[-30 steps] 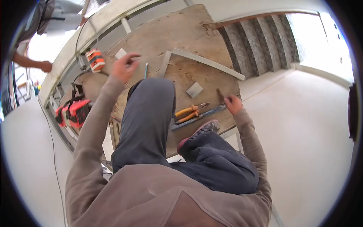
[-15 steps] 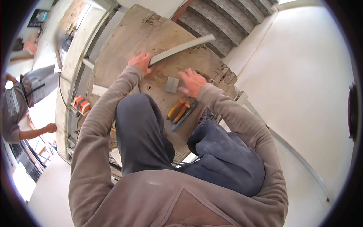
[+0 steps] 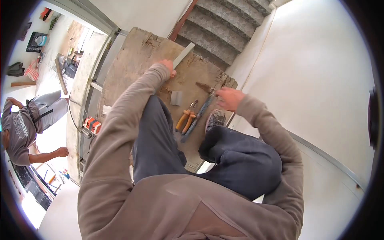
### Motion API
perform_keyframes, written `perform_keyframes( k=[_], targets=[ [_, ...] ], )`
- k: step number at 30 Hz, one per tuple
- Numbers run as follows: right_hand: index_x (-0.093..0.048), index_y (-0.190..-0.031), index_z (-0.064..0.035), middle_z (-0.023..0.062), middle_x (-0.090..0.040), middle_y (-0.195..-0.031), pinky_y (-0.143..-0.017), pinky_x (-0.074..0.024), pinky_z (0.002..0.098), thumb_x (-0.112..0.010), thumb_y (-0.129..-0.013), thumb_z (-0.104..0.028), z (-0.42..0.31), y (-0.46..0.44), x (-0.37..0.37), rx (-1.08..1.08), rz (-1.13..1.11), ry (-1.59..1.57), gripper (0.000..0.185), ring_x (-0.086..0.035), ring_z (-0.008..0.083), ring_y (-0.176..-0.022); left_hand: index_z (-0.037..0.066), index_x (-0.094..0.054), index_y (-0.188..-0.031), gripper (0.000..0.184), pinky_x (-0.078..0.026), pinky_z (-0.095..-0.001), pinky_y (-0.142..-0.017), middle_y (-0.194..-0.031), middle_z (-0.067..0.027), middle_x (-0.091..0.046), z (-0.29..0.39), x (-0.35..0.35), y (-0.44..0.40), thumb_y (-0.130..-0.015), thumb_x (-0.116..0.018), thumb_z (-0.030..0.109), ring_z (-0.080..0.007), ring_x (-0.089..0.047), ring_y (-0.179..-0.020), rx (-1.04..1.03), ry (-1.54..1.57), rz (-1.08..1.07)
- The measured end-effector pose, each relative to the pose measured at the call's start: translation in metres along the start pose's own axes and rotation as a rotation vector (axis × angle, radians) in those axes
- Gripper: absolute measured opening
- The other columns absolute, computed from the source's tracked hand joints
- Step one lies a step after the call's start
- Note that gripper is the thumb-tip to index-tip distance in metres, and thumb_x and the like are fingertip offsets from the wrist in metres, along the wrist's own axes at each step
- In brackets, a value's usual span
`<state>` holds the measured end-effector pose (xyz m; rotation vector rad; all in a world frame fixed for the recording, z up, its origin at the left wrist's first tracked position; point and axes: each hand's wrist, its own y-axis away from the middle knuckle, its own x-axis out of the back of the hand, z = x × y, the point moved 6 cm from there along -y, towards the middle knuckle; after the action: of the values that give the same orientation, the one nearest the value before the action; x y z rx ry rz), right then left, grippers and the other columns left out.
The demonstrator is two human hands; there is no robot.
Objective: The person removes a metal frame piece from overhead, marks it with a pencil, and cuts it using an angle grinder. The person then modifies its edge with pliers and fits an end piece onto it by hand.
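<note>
My left hand (image 3: 169,68) is closed around the near end of a pale grey metal strip (image 3: 184,56), which slants away over the worn wooden board (image 3: 132,60). My right hand (image 3: 230,99), fingers loosely bent and apart, hovers at the board's right side beside the head of a hammer (image 3: 204,107); nothing shows in it. The hammer lies with its blue-grey handle toward me. Left of it are pliers with orange handles (image 3: 185,121). A small grey flat piece (image 3: 176,98) rests between my hands.
Stone-patterned stairs (image 3: 212,30) adjoin the board's far right edge. An orange-and-black object (image 3: 93,125) sits by the metal frame at left. Another person (image 3: 30,120) stands lower down at the far left. My shoe (image 3: 216,119) is close to the hammer.
My right hand has drawn right, away from the small grey piece, uncovering the hammer head. The strip in my left hand now points more steeply away. My view has shifted.
</note>
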<state>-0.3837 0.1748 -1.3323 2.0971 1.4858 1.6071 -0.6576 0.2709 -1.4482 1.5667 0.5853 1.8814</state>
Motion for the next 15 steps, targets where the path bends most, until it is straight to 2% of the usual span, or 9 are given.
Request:
perform_keyframes(
  k=[2,4,6,8,10,11,12,14,15],
  targets=[
    [-0.06,-0.121,-0.0038,0.0196,-0.063,-0.115,-0.093,-0.0497,0.0439,-0.062,-0.093,-0.028,0.0,0.048,0.052,-0.11,0.163,-0.012,0.037,-0.062,0.0366,-0.108,0.003,-0.066,-0.117,0.055,-0.052,-0.0468,-0.094,-0.119,-0.0214,-0.067,0.001,-0.023,-0.017,-0.087,-0.064,0.049,-0.0375,-0.065,-0.11,0.093,0.017,-0.133],
    [-0.062,-0.118,-0.003,0.0181,-0.064,-0.113,-0.089,-0.0515,0.0418,-0.063,-0.093,-0.024,-0.016,0.103,0.109,-0.136,0.376,-0.102,0.033,-0.066,0.0332,-0.1,0.007,-0.066,-0.124,0.054,-0.052,-0.0461,-0.098,-0.125,-0.0188,-0.066,-0.003,-0.028,-0.01,-0.088,-0.065,0.047,-0.0352,-0.064,-0.114,0.143,0.055,-0.085],
    [-0.064,-0.114,-0.0024,0.0162,-0.067,-0.103,-0.083,-0.0528,0.0385,-0.065,-0.093,-0.02,-0.047,0.148,0.154,-0.204,0.523,-0.179,0.027,-0.067,0.0291,-0.089,0.01,-0.065,-0.129,0.055,-0.051,-0.0462,-0.1,-0.129,-0.0171,-0.065,-0.006,-0.025,-0.006,-0.087,-0.066,0.046,-0.0342,-0.063,-0.118,0.177,0.064,-0.058],
    [-0.066,-0.111,-0.0018,0.0144,-0.068,-0.094,-0.077,-0.0533,0.0351,-0.066,-0.092,-0.016,-0.068,0.172,0.163,-0.207,0.673,-0.271,0.023,-0.067,0.0253,-0.08,0.012,-0.064,-0.131,0.056,-0.05,-0.0471,-0.102,-0.13,-0.0164,-0.064,-0.006,-0.026,-0.008,-0.087,-0.067,0.046,-0.0346,-0.062,-0.12,0.19,0.046,-0.063],
    [-0.067,-0.108,-0.0013,0.0128,-0.068,-0.084,-0.071,-0.053,0.0316,-0.067,-0.092,-0.013,-0.078,0.178,0.156,-0.137,0.823,-0.364,0.02,-0.066,0.0219,-0.073,0.009,-0.064,-0.131,0.059,-0.05,-0.0464,-0.102,-0.131,-0.0176,-0.063,-0.007,-0.028,-0.015,-0.087,-0.066,0.048,-0.0353,-0.062,-0.12,0.19,0.041,-0.061],
    [-0.067,-0.105,-0.0009,0.0113,-0.067,-0.076,-0.069,-0.052,0.0288,-0.067,-0.091,-0.013,-0.076,0.174,0.146,-0.194,0.75,-0.425,0.018,-0.065,0.02,-0.072,0.008,-0.063,-0.131,0.061,-0.05,-0.046,-0.102,-0.132,-0.0182,-0.063,-0.006,-0.03,-0.017,-0.086,-0.066,0.049,-0.0356,-0.062,-0.12,0.191,0.039,-0.062],
    [-0.068,-0.104,-0.0015,0.0126,-0.07,-0.08,-0.071,-0.053,0.0323,-0.067,-0.091,-0.016,-0.076,0.172,0.141,-0.259,0.545,-0.261,0.019,-0.067,0.0229,-0.074,0.008,-0.063,-0.132,0.061,-0.049,-0.0466,-0.103,-0.133,-0.0174,-0.062,-0.005,-0.03,-0.017,-0.087,-0.066,0.049,-0.0355,-0.061,-0.121,0.195,0.035,-0.061],
    [-0.069,-0.103,-0.0018,0.0151,-0.071,-0.082,-0.072,-0.0536,0.0376,-0.067,-0.091,-0.02,-0.035,0.178,0.119,-0.298,0.5,-0.089,0.022,-0.068,0.0274,-0.076,0.008,-0.062,-0.132,0.061,-0.048,-0.0476,-0.104,-0.135,-0.016,-0.061,-0.003,-0.026,-0.016,-0.087,-0.066,0.049,-0.0353,-0.06,-0.123,0.206,0.026,-0.059],
    [-0.07,-0.102,-0.0017,0.0158,-0.071,-0.083,-0.072,-0.0537,0.0388,-0.066,-0.091,-0.021,-0.027,0.18,0.116,-0.358,0.494,-0.116,0.022,-0.068,0.0287,-0.076,0.008,-0.062,-0.133,0.062,-0.048,-0.0478,-0.104,-0.136,-0.0158,-0.061,-0.004,-0.027,-0.015,-0.087,-0.067,0.049,-0.0354,-0.059,-0.124,0.229,0.032,-0.083]
  ],
)
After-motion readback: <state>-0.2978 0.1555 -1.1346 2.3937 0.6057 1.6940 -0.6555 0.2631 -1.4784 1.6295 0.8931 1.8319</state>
